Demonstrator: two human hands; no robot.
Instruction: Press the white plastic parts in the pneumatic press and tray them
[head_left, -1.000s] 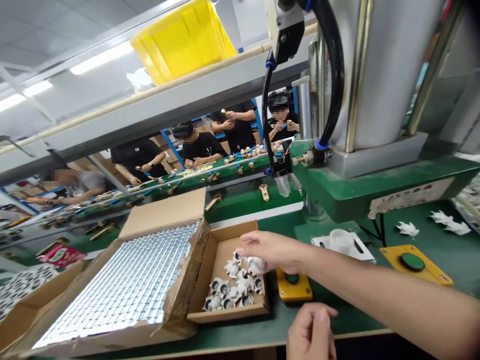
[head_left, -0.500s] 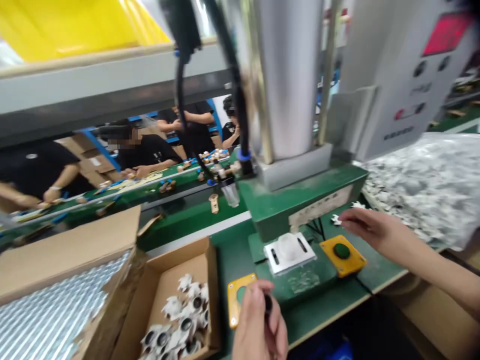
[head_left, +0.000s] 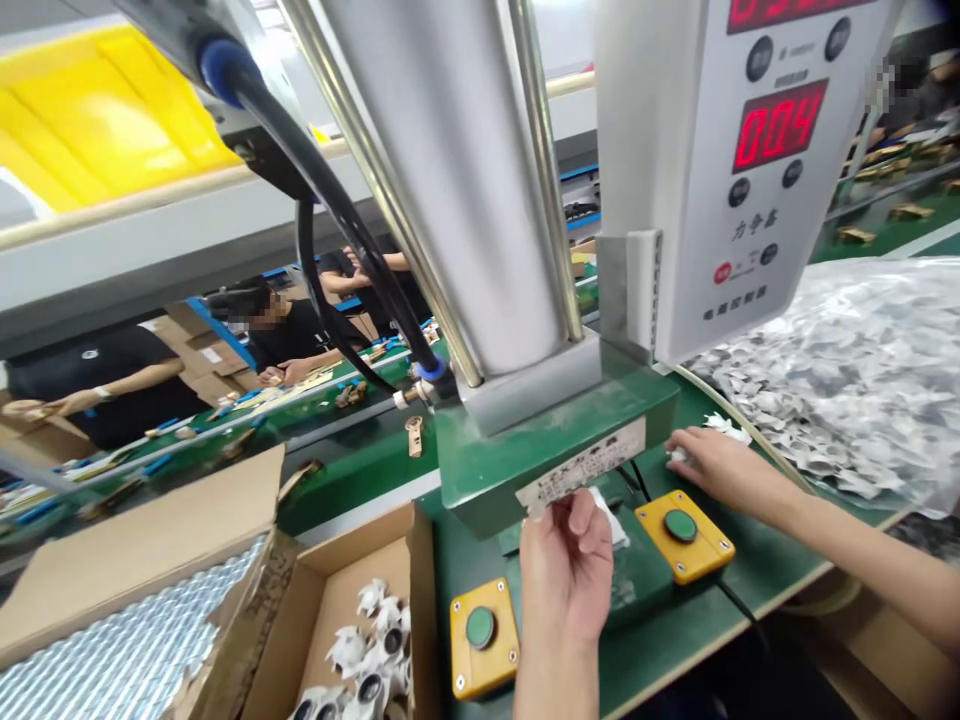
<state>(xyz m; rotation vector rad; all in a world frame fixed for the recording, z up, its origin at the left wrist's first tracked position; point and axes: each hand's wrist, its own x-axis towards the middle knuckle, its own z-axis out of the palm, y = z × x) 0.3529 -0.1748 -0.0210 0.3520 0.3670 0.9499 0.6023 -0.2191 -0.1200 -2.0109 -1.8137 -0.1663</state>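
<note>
Left hand (head_left: 568, 560) by edge of press head (head_left: 551, 435) (tight); grip contents unclear.

A grey shelf (head_left: 112, 255) is topped by a yellow bin (head_left: 112, 110). Below the shelf, a green conveyor (head_left: 371, 455) is seen; beyond the shelf, cartons (head_left: 191, 345) are stacked. Nearer than the shelf, a green bench (head_left: 772, 550) is set.

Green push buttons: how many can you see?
2. One green button sits between the cardboard tray and the left hand; the second green button is just below the right hand in the picture. Others could be hidden behind the machine.
</note>
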